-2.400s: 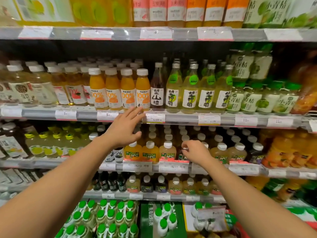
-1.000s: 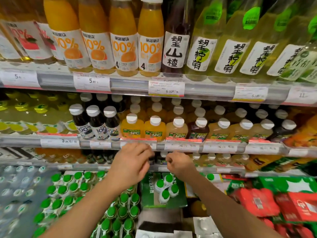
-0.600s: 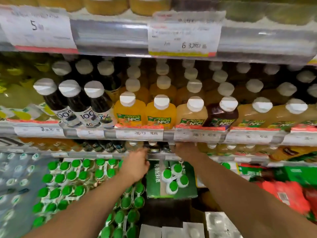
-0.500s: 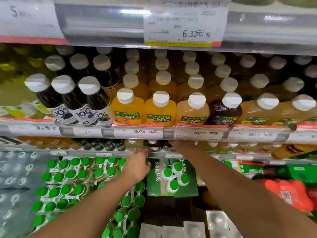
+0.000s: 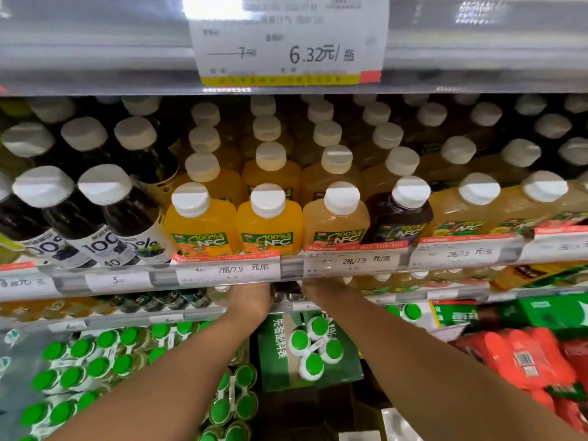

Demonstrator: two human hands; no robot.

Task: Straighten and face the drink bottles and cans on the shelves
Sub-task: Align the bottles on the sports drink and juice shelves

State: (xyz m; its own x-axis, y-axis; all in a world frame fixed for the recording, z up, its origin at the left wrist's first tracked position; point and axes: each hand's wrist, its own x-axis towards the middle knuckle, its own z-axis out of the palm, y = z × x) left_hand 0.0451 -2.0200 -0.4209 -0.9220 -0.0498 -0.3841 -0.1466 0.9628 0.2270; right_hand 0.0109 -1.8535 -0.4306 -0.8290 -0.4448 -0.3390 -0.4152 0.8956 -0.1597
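Orange juice bottles (image 5: 269, 218) with white caps stand at the front of the middle shelf (image 5: 291, 268), labels facing outward. To their right stand a paler juice bottle (image 5: 337, 218) and one dark bottle (image 5: 399, 214), then more pale bottles (image 5: 471, 211). To their left, dark bottles (image 5: 127, 214) lean in a tilted row. Price tags (image 5: 227, 268) line the shelf edge.

Both hands reach under that edge to the shelf below. The left hand (image 5: 251, 300) shows its back only, and the right hand (image 5: 321, 289) likewise. The fingers of both are hidden behind the shelf edge, so I cannot tell whether they are spread, pressed together or pinching anything. Small bottles (image 5: 286, 289) on the lower shelf sit between and just beyond the two hands; contact cannot be confirmed.

Below, green-capped bottles (image 5: 95, 358) fill the lowest level at left, a green box (image 5: 280, 345) carries four more green caps, and red packs (image 5: 521, 361) lie at right. A large price label (image 5: 289, 43) hangs on the top shelf edge.
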